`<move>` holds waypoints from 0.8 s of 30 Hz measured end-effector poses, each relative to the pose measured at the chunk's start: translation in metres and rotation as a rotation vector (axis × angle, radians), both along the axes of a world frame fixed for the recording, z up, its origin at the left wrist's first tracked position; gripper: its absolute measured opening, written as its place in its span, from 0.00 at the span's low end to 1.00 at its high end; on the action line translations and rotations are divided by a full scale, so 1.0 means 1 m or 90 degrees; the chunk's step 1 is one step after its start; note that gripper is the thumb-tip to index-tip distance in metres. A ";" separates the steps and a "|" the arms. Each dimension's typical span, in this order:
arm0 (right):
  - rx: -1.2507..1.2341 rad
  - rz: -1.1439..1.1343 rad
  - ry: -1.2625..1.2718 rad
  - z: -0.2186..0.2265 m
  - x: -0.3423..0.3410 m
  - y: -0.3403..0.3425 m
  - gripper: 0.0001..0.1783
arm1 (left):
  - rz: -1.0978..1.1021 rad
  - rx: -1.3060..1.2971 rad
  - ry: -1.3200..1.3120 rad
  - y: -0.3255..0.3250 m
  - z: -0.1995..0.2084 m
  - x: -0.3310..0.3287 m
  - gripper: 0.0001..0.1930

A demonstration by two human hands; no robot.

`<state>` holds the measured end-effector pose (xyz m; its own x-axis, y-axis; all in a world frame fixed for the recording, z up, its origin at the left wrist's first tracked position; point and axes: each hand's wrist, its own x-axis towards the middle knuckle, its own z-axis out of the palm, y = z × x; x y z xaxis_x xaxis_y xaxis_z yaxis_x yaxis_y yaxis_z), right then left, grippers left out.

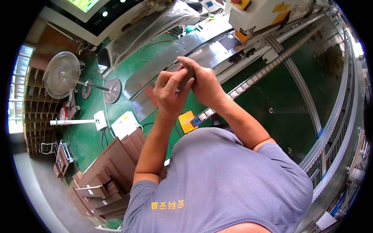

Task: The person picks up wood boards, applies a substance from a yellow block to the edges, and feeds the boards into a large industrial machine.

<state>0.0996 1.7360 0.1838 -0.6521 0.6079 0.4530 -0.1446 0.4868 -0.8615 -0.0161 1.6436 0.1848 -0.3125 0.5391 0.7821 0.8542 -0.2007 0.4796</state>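
Both of my hands are raised in front of my chest, above the metal machine table [167, 58]. Between them is a small dark flat piece [189, 77], brownish grey; fingers cover much of it, so its kind cannot be made out. My right hand [206, 83] grips it from the right, index finger stretched along the top and thumb below. With bent fingers, my left hand [168, 93] touches its left side, fingertips pressed near it.
A white machine head [256, 15] stands at the far right, beside a roller conveyor [248, 82]. On the left are a standing fan [62, 75], a control panel [97, 19] and stacked brown boards [112, 163]. A yellow box [187, 121] sits close to my body.
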 end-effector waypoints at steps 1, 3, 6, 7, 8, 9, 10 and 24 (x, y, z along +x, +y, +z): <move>0.005 0.010 0.001 -0.002 0.004 0.003 0.33 | -0.007 0.000 0.003 0.001 -0.003 0.004 0.19; 0.012 0.026 -0.001 -0.003 0.012 0.010 0.34 | -0.033 -0.047 0.003 -0.001 -0.010 0.007 0.23; -0.156 0.037 0.045 -0.010 0.022 0.020 0.33 | -0.151 -0.060 -0.026 0.016 -0.009 0.001 0.32; -0.241 0.049 0.093 -0.022 0.022 0.027 0.28 | -0.219 -0.133 -0.082 0.016 -0.008 -0.004 0.45; -0.301 0.055 0.130 -0.031 0.026 0.036 0.27 | -0.247 -0.190 -0.061 0.024 -0.014 -0.017 0.45; -0.362 0.068 0.169 -0.037 0.028 0.042 0.27 | -0.266 -0.249 -0.038 0.031 -0.027 -0.035 0.44; -0.424 0.085 0.208 -0.041 0.031 0.046 0.27 | -0.283 -0.307 -0.015 0.037 -0.045 -0.055 0.44; -0.355 -0.164 0.280 -0.079 0.085 0.119 0.27 | -0.333 -0.531 -0.268 0.081 -0.099 -0.067 0.28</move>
<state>0.1847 1.8555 0.1051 -0.2880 0.9323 0.2188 -0.4726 0.0603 -0.8792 -0.0827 1.7245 0.0857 -0.0465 0.9988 -0.0119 0.4913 0.0332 0.8703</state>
